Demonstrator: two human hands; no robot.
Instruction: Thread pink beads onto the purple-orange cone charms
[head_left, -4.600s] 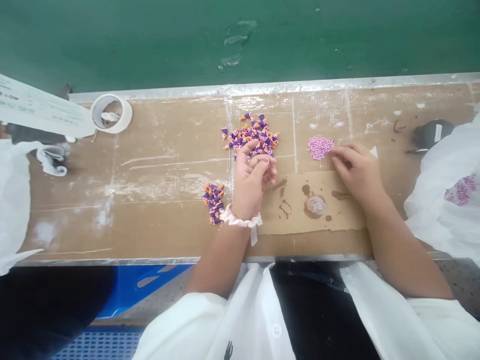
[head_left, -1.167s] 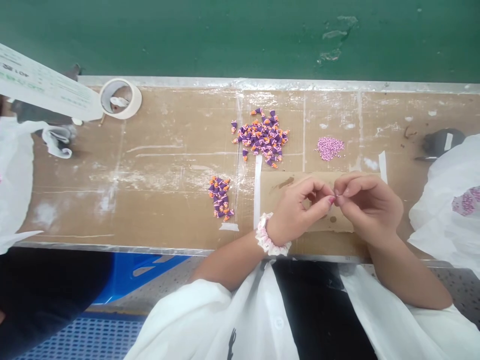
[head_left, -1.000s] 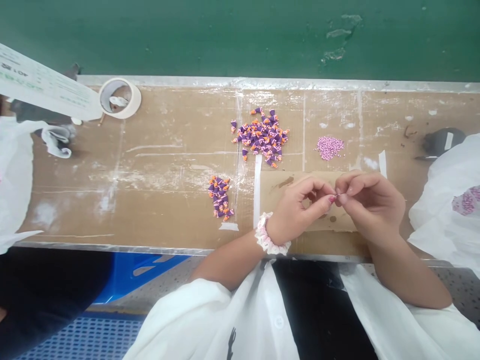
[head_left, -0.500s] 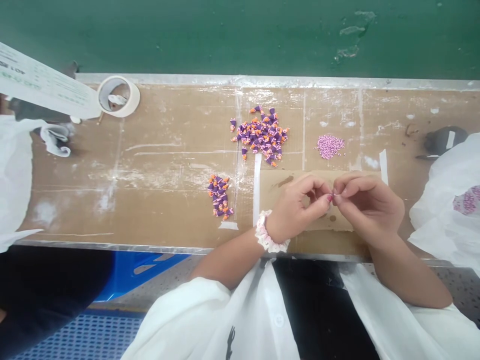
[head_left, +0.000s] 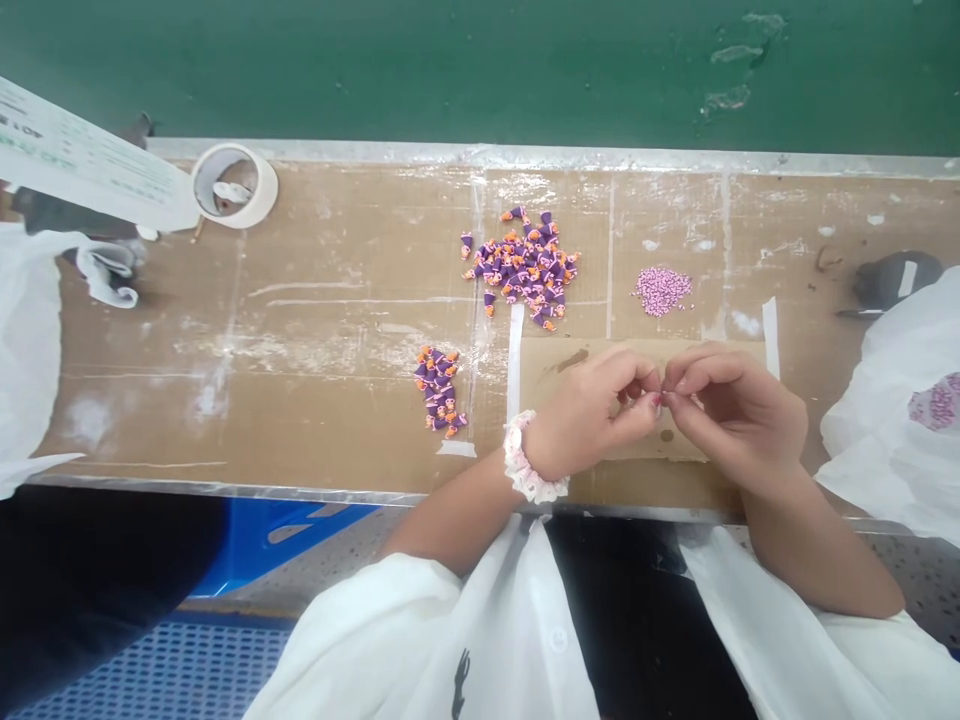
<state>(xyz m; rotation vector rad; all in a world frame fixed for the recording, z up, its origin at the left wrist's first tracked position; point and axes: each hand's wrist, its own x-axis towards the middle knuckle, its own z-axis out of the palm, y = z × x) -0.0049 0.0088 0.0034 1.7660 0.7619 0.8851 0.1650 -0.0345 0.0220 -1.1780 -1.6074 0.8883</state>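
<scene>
My left hand (head_left: 600,410) and my right hand (head_left: 731,410) meet fingertip to fingertip over a cardboard patch (head_left: 555,365) at the near edge of the bench. Both are pinched shut on something tiny that I cannot make out. A large heap of purple and orange pieces (head_left: 525,268) lies beyond my left hand. A smaller heap of the same pieces (head_left: 439,390) lies to its left. A little mound of pink beads (head_left: 661,289) sits beyond my right hand.
A roll of white tape (head_left: 234,186) and a printed sheet (head_left: 82,160) lie at the far left. White plastic bags sit at the left edge (head_left: 26,340) and at the right (head_left: 892,400), the right one holding pink beads. A dark object (head_left: 889,280) lies far right.
Earlier my left hand was at the purple heap and my right hand at the pink beads. Both came back to the cardboard patch and have stayed pinched together there.
</scene>
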